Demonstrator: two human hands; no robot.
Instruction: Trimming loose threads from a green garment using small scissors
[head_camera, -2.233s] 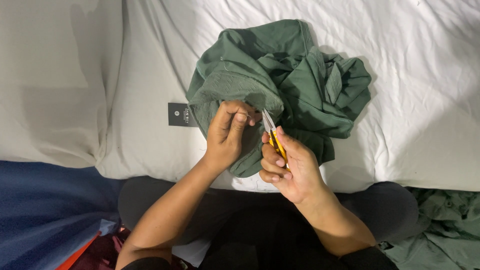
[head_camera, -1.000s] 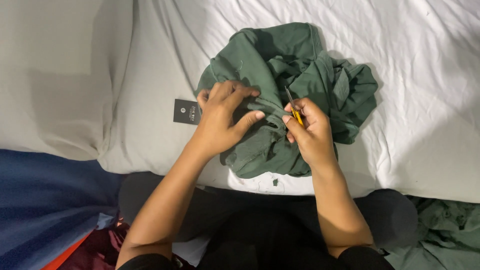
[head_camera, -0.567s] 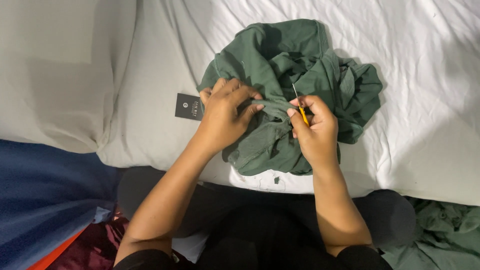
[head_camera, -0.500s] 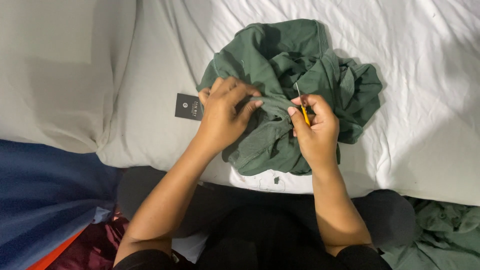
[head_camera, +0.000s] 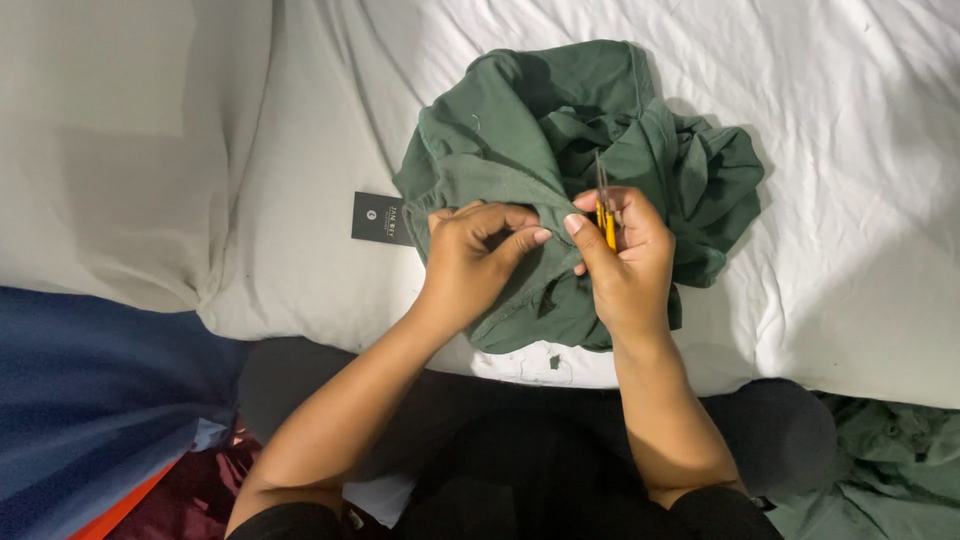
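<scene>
Green garment (head_camera: 520, 130) lies bunched on the white sheet (head_camera: 850, 150), at the centre of the view, just beyond your lap. Against the frames from half a second ago little has shifted: your hands sit in nearly the same places, the garment keeps the same crumpled outline, and the small dark tag (head_camera: 383, 218) still lies flat on the sheet just beside the cloth's left edge. Compared with two seconds back, your hands have moved up the cloth and the yellow tool now points away from you rather than slanting across your palm. Your left hand (head_camera: 475, 250) has its fingers curled together, pinching a fold of the green fabric along a stitched edge. Your right hand (head_camera: 625, 255) is closed around the yellow-handled tool (head_camera: 605, 205), thumb and fingers clamped on the handle, the thin metal tip standing upright against the cloth; whether the tip enters the fabric cannot be told. The garment is a dull forest green, heavily creased, with a smoother folded panel at left and a tangle of twisted folds at right. A few loose threads lie on the sheet below its near edge. More green cloth (head_camera: 890, 470) shows at lower right.
</scene>
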